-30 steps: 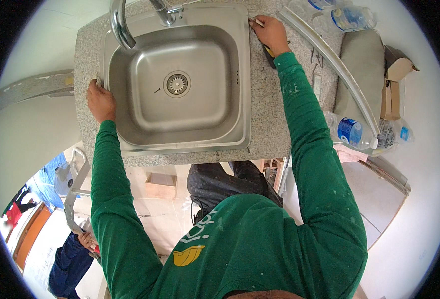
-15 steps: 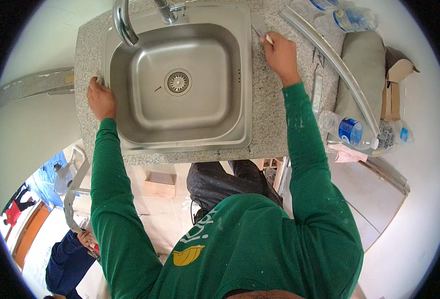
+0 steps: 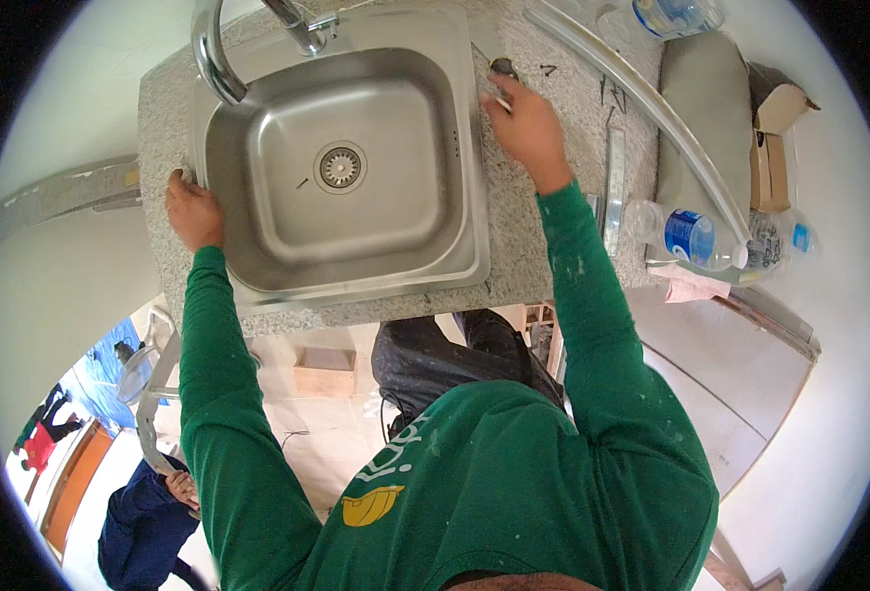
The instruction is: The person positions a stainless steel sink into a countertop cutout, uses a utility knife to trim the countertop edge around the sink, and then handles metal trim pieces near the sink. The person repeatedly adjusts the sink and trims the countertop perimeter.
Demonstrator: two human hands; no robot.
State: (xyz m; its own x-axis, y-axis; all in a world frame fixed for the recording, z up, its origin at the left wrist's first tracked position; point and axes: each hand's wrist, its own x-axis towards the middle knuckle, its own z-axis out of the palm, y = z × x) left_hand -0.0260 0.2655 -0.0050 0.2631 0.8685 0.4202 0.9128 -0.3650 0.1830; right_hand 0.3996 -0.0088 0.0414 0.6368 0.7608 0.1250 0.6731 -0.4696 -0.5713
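Observation:
A stainless steel sink [image 3: 346,258] lies set into the speckled countertop [image 3: 523,258], with a small dark screw [image 3: 302,183] beside its drain [image 3: 340,167]. My left hand [image 3: 196,214] rests at the sink's left rim, fingers curled; anything inside them is hidden. Right of the sink, my right hand [image 3: 528,133] is closed, with a pale handle [image 3: 503,100] showing between thumb and fingers; its far end is hard to make out. Just beyond the fingertips sits a small black object with a yellow edge [image 3: 502,67].
A chrome faucet [image 3: 220,69] arches over the back left. To the right lie loose screws [image 3: 614,95], a metal strip [image 3: 615,187], a long curved trim piece [image 3: 651,103], plastic bottles [image 3: 691,236] and a cardboard box [image 3: 772,172]. Another person [image 3: 144,522] grips a metal frame [image 3: 156,394] at lower left.
The view has shifted slightly. My right hand has drawn back toward me along the sink's right side, and the black object past its fingertips now shows. My left hand stays by the left rim.

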